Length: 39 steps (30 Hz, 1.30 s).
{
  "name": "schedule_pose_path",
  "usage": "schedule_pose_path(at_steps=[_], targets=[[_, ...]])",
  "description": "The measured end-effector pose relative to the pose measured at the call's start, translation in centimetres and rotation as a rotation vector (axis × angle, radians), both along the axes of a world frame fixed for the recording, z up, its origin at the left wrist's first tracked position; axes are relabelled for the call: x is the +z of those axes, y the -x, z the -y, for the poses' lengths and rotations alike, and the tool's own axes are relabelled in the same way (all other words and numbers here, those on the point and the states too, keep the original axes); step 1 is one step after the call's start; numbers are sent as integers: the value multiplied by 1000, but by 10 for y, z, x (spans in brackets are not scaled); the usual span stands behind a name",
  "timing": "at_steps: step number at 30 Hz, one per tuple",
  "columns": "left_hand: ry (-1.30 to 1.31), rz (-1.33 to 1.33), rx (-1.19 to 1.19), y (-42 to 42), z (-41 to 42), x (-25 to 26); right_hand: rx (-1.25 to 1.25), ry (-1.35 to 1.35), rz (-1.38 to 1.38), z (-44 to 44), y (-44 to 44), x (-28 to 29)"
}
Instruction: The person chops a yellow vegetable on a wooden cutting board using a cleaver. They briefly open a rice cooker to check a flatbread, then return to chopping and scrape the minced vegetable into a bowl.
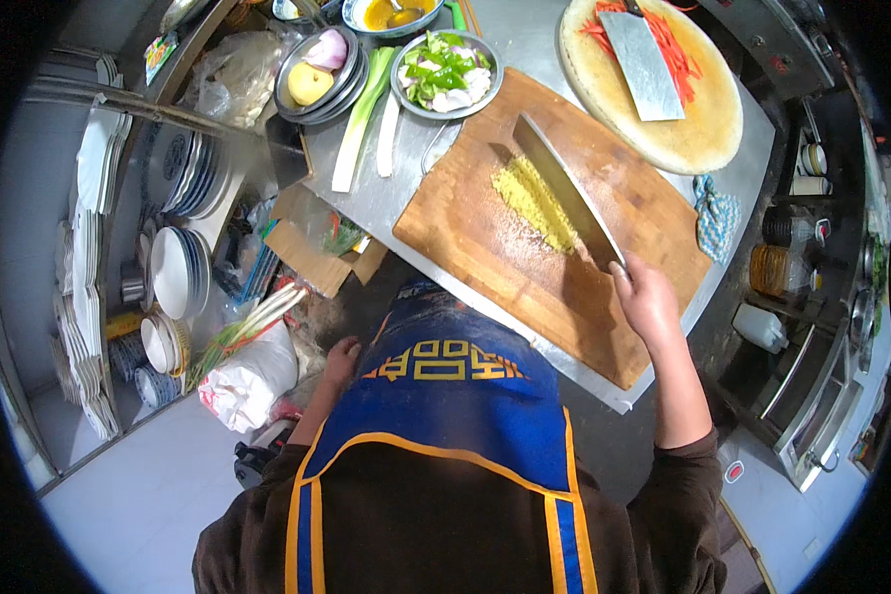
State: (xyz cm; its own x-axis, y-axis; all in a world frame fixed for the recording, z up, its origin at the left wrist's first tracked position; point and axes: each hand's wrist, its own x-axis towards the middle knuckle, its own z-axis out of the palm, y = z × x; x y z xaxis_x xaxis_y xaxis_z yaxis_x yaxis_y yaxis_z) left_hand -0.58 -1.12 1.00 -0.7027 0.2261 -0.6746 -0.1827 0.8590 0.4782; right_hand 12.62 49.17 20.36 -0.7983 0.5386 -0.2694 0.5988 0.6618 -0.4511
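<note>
My right hand [646, 297] grips a broad-bladed kitchen knife [573, 194] over a wooden cutting board [445, 215]. The blade slants across the board, along the right side of a strip of finely minced yellow food [526, 194], perhaps ginger or garlic. Damp crumbs are spread on the wood to the left of the strip. My left hand [341, 361] hangs low beside the blue apron [453, 408], away from the board. Its fingers look curled and are partly hidden, so I cannot tell their state.
A cleaver [644, 67] lies over red pepper strips [676, 56] on a round chopping block [657, 141]. Behind the board stand a bowl of cut green peppers [445, 74], leek pieces [364, 122] and stacked bowls with an onion [327, 50]. A blue-white cloth [716, 219] lies right; plates [180, 271] fill left shelves.
</note>
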Motion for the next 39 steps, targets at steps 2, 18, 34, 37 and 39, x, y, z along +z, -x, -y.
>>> schedule_pose_path(at_steps=[2, 18, 34, 37, 39], targets=[[-15, -25, 63, 1, -3, 4, -21, -19, 17, 5, -5, -2], [38, 46, -320, 88, -3, -17, -445, 24, -51, 48, -25, -9], [-54, 328, -341, 231, -64, -41, -748, 93, -36, 137, 69, -13], [-61, 346, -276, 243, -60, -56, -808, 112, -84, 149, 78, -5], [-101, 377, -231, 247, -37, -85, -791, 81, -36, 151, 82, -11]])
